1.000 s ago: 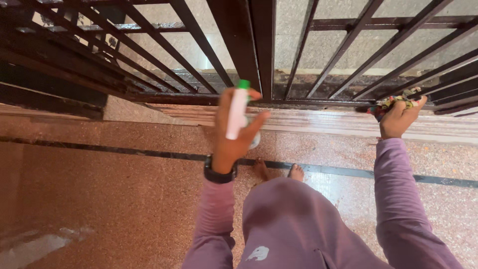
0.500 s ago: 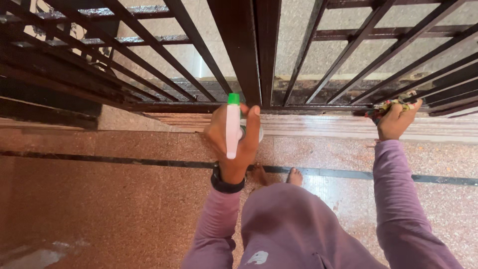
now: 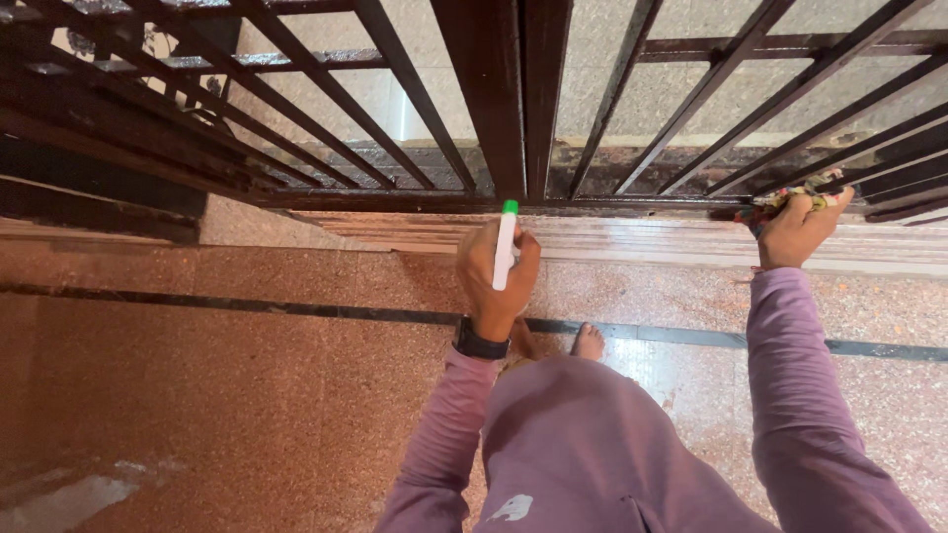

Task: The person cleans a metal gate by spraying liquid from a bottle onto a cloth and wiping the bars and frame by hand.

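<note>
Low down, left fingers (image 3: pixel 523 259) wrap the spray bottle (image 3: pixel 505 247) — upright.

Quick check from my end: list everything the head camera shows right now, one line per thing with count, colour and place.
Spray bottle: one, white with green tip, held in the left hand, pointed at the gate's bottom rail.
Cloth: one, multicoloured, pressed on the bottom rail at right, under the right hand.
Metal gate: one, dark brown bars, across the top.
Threshold step: one, pale stone, just below the gate.
Floor: reddish speckled stone with a dark inlaid stripe; a wet patch at lower left.
Wristwatch: one, black, left wrist.
Left hand: gripping the bottle.
Right hand: gripping the cloth.
Feet: bare, on the dark stripe.
Clothing: mauve sleeves and trousers.
</note>
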